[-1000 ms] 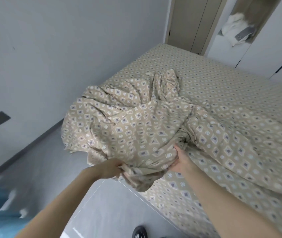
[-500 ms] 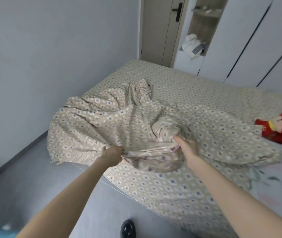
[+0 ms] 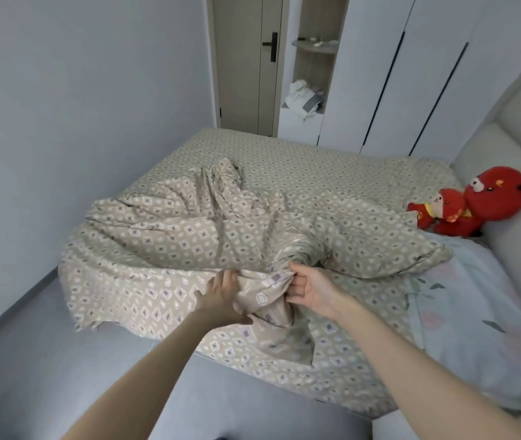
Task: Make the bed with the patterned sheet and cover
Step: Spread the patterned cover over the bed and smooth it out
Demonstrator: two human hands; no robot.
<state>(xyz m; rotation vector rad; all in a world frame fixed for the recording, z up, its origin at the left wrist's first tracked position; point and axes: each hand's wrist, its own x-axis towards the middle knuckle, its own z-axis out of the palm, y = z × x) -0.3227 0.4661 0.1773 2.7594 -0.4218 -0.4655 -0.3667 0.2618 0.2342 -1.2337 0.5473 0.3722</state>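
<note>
Beige cover (image 3: 208,236) crumpled, long axis across sheet (image 3: 284,160); left hand (image 3: 221,296), right hand (image 3: 314,290) clutching it

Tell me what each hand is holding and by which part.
Both grip the crumpled beige diamond-patterned fabric cover: the right hand clutches a bunched fold at its near edge, the left hand grasps the same bunch beside it.

Bedroom surroundings, soft even light.
Plain pale grey wall (image 3: 78,90) along the bed (image 3: 300,160)'s left edge, over a smooth grey floor (image 3: 11,360). Past its far edge: beige door with black handle (image 3: 246,65), open wooden shelf niche (image 3: 314,50), white wardrobe doors with black strips (image 3: 427,74). Off-white padded headboard (image 3: 513,147) at right.
</note>
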